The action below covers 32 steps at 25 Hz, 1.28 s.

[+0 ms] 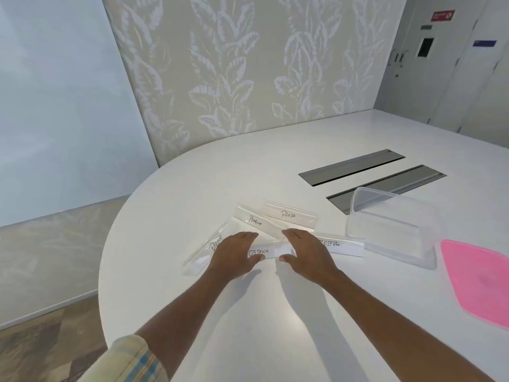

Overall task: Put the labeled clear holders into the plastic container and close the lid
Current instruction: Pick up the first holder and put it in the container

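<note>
Several clear holders with handwritten labels lie in a loose cluster on the white table (192, 312). The OSTRICH holder (271, 251) lies nearest me, and both hands grip it: my left hand (234, 255) at its left end, my right hand (305, 253) at its right end. The BEAR holder (205, 253) slants away at the left, partly under my left hand. PENGUIN (254, 219) and PANDA (289, 215) lie behind. ZEBRA (344, 246) lies to the right, partly covered by my right hand. The clear plastic container (394, 227) stands open at the right, its pink lid (479, 279) flat beside it.
Two dark recessed cable slots (352, 166) (391, 186) are set into the table behind the container. The table's rounded edge curves along the left, with floor below. A patterned wall stands behind, and a door at the far right.
</note>
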Motion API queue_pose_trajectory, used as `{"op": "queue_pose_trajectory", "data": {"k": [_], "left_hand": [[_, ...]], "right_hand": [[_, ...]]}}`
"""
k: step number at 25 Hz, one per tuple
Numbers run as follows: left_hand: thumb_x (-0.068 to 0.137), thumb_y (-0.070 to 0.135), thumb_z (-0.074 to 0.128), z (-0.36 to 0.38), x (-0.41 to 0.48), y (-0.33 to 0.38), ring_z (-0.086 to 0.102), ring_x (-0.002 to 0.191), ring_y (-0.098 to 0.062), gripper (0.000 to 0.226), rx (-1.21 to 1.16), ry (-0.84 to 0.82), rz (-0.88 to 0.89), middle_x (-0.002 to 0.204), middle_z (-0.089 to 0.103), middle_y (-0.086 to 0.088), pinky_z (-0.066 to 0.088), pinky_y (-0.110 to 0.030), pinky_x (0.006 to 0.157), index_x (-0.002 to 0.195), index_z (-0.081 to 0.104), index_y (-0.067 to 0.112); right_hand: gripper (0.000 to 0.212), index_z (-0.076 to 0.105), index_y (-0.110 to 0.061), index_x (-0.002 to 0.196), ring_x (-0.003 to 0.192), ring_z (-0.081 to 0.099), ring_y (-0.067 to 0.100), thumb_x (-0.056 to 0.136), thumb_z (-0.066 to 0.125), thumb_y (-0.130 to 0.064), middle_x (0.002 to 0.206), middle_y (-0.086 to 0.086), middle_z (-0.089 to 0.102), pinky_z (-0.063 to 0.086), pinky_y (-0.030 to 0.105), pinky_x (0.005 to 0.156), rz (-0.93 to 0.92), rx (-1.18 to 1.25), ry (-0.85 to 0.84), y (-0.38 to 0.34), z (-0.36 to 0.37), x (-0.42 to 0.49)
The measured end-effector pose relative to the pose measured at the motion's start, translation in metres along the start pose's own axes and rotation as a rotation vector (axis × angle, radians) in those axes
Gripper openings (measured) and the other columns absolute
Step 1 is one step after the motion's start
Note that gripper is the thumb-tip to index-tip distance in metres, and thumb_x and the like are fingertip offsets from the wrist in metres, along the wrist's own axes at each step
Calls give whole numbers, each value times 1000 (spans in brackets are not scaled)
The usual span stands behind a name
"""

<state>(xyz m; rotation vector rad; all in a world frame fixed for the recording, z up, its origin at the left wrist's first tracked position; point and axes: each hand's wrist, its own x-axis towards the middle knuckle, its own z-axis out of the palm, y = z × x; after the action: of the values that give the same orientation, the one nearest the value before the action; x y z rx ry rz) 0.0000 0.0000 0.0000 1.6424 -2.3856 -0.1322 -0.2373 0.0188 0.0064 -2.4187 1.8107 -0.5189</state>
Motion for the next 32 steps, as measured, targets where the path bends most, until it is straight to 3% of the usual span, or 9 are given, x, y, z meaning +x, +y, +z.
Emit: {"op": "queue_pose_trajectory", "data": {"k": [4,9,23,32], "left_hand": [[95,58,69,-3,2,-18,52,146,-21,77,8,-174,-49,159,56,4,47,-41,112,161,45,25],[98,47,70,-3,6,-35,50,148,-22,73,22,-245,-42,161,54,3,46,-43,115,163,42,28],[99,25,66,1,16,-52,61,131,-28,57,67,-244,3,140,68,-3,52,-41,101,154,54,28],[91,6,57,-7,15,-34,65,122,-24,63,16,-236,61,119,81,7,56,-38,93,148,61,33]], "right_hand": [[67,49,-19,151,137,51,22,92,76,-34,148,-1,58,41,35,108,-25,-31,-130,-15,5,18],[59,50,-19,150,136,52,24,95,72,-28,146,2,59,44,38,107,-6,-114,-235,-16,15,33],[52,55,-23,145,133,55,23,95,68,-21,141,0,62,47,36,99,34,-178,-303,-6,18,47],[53,65,-32,139,130,58,19,88,75,-23,140,-8,66,49,37,97,149,-50,-298,13,-2,23]]}}
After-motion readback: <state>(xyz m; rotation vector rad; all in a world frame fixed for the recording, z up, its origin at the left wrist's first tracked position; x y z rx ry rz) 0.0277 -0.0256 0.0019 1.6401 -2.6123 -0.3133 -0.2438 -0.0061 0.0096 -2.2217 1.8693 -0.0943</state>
